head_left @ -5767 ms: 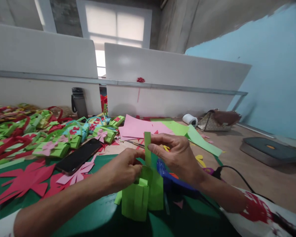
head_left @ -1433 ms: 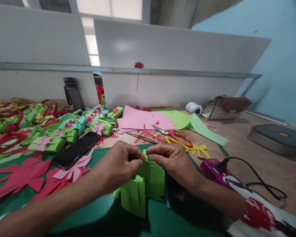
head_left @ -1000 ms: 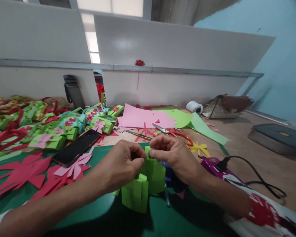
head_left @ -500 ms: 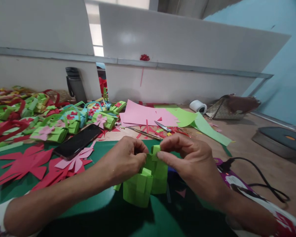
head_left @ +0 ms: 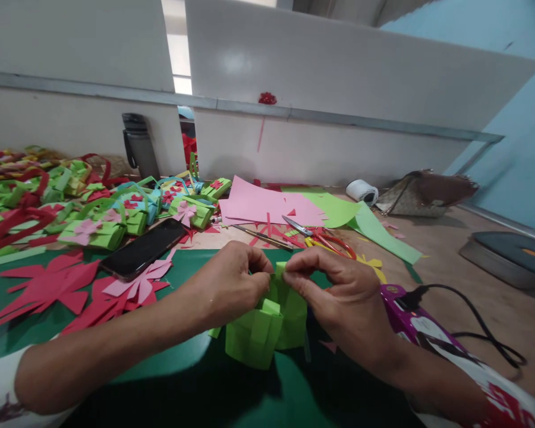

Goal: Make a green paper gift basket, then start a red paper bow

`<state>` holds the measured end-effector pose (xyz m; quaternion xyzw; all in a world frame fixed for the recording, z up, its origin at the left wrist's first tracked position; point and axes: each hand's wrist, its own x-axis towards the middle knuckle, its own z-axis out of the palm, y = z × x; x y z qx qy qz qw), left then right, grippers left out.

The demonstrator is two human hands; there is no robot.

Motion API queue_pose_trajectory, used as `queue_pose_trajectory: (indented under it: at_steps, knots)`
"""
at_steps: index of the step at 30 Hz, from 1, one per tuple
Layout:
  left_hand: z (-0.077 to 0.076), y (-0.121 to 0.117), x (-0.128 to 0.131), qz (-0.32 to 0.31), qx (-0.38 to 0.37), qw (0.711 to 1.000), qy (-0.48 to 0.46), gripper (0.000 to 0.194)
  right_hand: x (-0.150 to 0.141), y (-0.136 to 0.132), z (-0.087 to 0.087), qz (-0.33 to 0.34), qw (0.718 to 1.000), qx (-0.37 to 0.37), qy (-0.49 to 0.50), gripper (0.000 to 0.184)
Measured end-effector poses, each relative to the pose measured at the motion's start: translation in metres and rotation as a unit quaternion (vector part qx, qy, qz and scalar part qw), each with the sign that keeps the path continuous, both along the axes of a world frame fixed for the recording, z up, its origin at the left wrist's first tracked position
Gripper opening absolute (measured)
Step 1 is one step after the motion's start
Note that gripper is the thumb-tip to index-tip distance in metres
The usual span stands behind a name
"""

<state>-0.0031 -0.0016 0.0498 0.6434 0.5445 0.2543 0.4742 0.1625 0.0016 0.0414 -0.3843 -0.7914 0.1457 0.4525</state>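
A lime-green folded paper bag [head_left: 253, 339] stands on the green mat [head_left: 196, 380], with a front panel and a taller back part. My left hand [head_left: 238, 279] pinches the upper edge of its back part, thumb against forefinger. Close beside it, my right hand [head_left: 339, 285] grips a narrow paper tab at the top between thumb and forefinger. The fingertips of both hands nearly meet, and they hide part of the paper there. Red paper flower cut-outs [head_left: 53, 282] and a pink one [head_left: 140, 279] lie on the mat to the left.
A black phone [head_left: 145, 248] rests left, before several finished paper bags [head_left: 93, 233]. Behind my hands lie scissors [head_left: 334, 244], a brush-like stick [head_left: 263, 236] and pink sheets [head_left: 267, 205]. A purple power strip [head_left: 395, 294] with a black cable is at right; a dark bottle [head_left: 140, 145] stands behind.
The view has shifted slightly. Both hands keep their pinch on the green paper bag, and my right hand has shifted a little, uncovering more of the scissors' handles and a yellow paper flower.
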Motion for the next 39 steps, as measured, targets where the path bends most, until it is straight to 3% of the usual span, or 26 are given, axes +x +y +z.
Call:
queue_pose_trajectory:
  at_steps: [19,39]
  knots:
    - [0.0041,0.0015,0.0002,-0.004,-0.016,0.999,-0.031,0.006,-0.0012,0.0046,-0.0076,-0.006,0.995,0.096,-0.03,0.013]
    - [0.0027,0.0018,-0.0007,-0.01,0.012,1.0,-0.027,0.006,-0.0014,0.0035,-0.005,0.008,0.995,0.09,-0.038,0.013]
